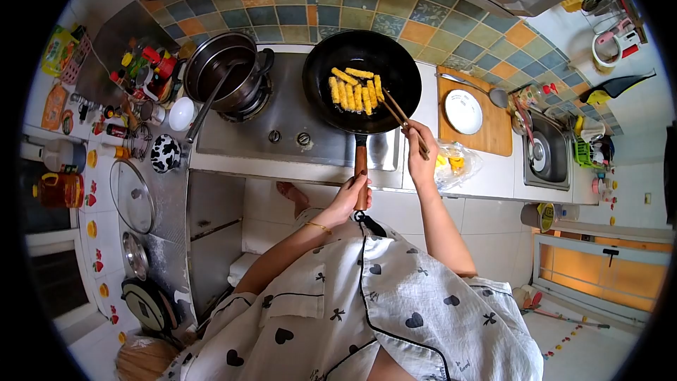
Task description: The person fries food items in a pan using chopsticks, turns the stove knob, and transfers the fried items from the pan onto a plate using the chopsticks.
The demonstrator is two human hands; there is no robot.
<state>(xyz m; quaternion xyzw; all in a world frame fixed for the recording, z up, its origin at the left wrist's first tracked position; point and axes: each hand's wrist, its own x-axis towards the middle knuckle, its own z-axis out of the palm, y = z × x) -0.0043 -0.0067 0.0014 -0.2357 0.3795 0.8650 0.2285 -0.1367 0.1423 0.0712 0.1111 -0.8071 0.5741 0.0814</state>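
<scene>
A black wok (324,109) rests on the right part of the steel stove, with several yellow strips (350,92) lying in it. My left hand (347,197) is wrapped round the wok's brown wooden handle (361,159). In my right hand (421,152) is a pair of wooden chopsticks (403,118); their tips reach into the wok beside the rightmost strips. A clear plastic bag (469,168) with yellow pieces lies on the counter just right of my right hand.
A steel pot (222,74) with a ladle (209,104) stands on the left burner. To the right are a wooden board (493,132) with a white plate (463,111), a spatula (498,97) and a sink (557,152). Bottles, a white bowl (182,113) and a glass lid (132,196) are at the left.
</scene>
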